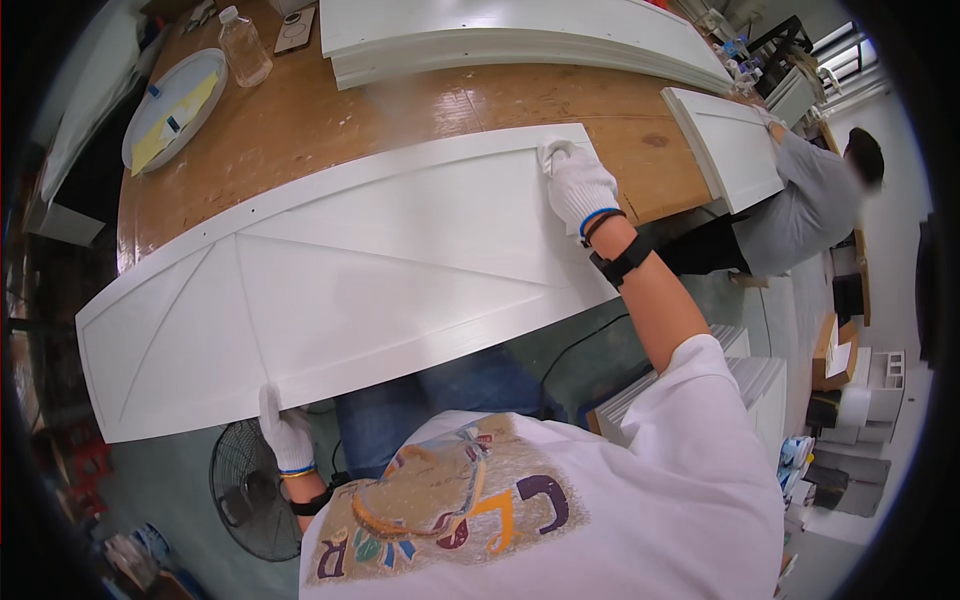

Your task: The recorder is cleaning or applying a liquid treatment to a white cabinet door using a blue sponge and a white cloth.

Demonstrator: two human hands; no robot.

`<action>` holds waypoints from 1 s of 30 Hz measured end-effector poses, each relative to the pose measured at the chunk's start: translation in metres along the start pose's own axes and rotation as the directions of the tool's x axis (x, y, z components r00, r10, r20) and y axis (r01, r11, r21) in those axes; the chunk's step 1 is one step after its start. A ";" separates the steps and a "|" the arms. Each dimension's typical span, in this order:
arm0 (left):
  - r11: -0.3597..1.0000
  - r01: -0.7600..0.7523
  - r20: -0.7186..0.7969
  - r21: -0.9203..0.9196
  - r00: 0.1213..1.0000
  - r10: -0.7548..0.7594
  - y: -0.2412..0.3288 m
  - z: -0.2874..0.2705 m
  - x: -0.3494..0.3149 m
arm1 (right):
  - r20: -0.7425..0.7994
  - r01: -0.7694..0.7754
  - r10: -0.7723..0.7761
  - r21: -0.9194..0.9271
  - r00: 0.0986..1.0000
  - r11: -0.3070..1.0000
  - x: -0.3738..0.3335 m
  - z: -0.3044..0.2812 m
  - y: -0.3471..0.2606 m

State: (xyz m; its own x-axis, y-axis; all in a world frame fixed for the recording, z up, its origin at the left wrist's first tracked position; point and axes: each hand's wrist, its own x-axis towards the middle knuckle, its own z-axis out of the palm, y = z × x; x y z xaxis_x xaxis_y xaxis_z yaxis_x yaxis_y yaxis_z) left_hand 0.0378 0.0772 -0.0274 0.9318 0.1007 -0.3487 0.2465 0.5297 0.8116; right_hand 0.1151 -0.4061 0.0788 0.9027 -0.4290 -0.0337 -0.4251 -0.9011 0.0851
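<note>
A long white panel (400, 240) with raised trim and diagonal lines lies across the near side of the wooden table, jutting over its edge. My left hand (286, 430), in a white knit glove, grips the panel's near edge with the thumb on top; the fingers beneath are hidden. Toward the far right corner of the panel, my right hand (582, 188), gloved too, presses down with curled fingers. Bunched under those fingers is what looks like a white cloth (548, 152), hard to tell from the glove.
Stacked white panels (500, 35) rest on the table's (430, 105) far side. An oval plate (192, 130), a clear bottle (243, 48) and a phone (294, 30) sit far left. At right a co-worker (815, 195) handles another panel (735, 145). A fan (245, 490) stands below left.
</note>
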 end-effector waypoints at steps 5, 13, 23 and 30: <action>0.999 0.012 -0.038 -0.045 0.999 -0.013 -0.003 -0.007 0.003 | 0.207 0.114 -0.076 -0.177 0.975 0.977 -0.006 -0.027 -0.051; 1.000 0.000 0.033 0.012 0.999 -0.001 -0.005 -0.024 0.004 | 0.141 0.202 -0.190 -0.073 0.972 0.977 -0.013 -0.013 -0.041; 1.000 -0.010 0.084 0.010 0.996 0.009 -0.004 -0.023 0.004 | -0.244 0.628 -0.580 0.256 0.777 0.735 -0.041 -0.004 -0.148; 1.000 -0.017 0.006 0.007 1.000 0.017 -0.008 -0.015 0.007 | 0.248 0.327 -0.421 0.345 0.872 0.880 -0.055 -0.020 -0.126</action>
State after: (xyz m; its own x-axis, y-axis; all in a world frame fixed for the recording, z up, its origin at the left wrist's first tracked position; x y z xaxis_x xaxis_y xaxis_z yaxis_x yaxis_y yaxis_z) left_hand 0.0382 0.0864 -0.0440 0.9373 0.1049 -0.3324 0.2326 0.5220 0.8206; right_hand 0.1202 -0.2677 0.0896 0.9498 -0.0099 -0.3126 -0.1022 -0.9545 -0.2802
